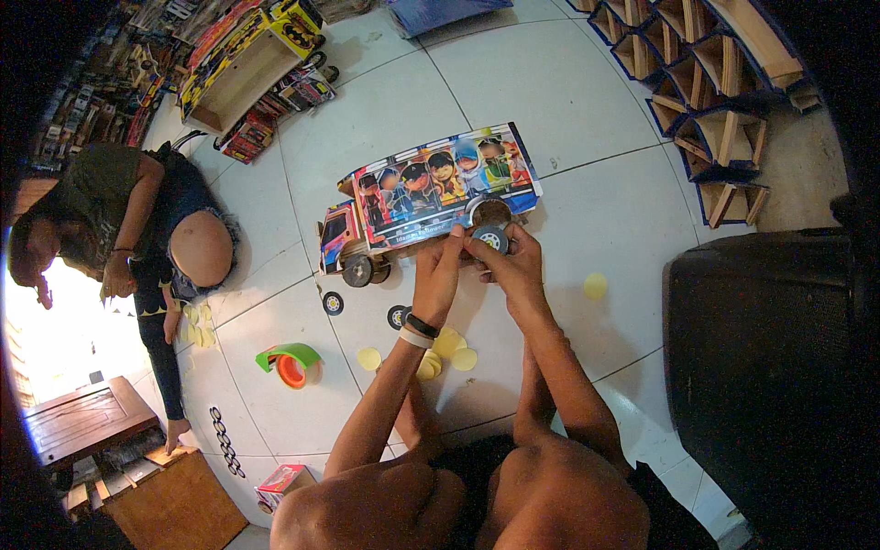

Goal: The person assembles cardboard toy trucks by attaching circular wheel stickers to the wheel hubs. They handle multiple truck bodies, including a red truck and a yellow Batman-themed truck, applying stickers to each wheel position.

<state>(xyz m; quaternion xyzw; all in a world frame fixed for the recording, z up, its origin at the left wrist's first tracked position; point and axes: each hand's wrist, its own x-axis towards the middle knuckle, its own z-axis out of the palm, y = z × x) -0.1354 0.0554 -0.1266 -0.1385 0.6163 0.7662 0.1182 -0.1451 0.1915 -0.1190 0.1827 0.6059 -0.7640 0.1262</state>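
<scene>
A toy truck (431,197) with cartoon figures printed on its side panel lies across the floor tiles before me. In the pinch of my right hand (519,273) is a round dark wheel disc (490,239) with a pale hub pattern, just below the truck's rear wheel (490,213). My left hand (438,271) is closed at the truck's lower edge, its thumb close to the disc; what its fingers grip is hidden. The front wheel (357,269) is dark and plain. Two loose wheel discs, one on the left (334,303) and another by my left wrist (398,317), rest on the floor.
Pale yellow circles (448,343) lie between my forearms. A green tape dispenser (290,359) with orange tape is left of them. Another person (119,215) sits at left. Wooden frames (724,137) stand upper right, a black case (761,357) right, toy trucks (247,78) upper left.
</scene>
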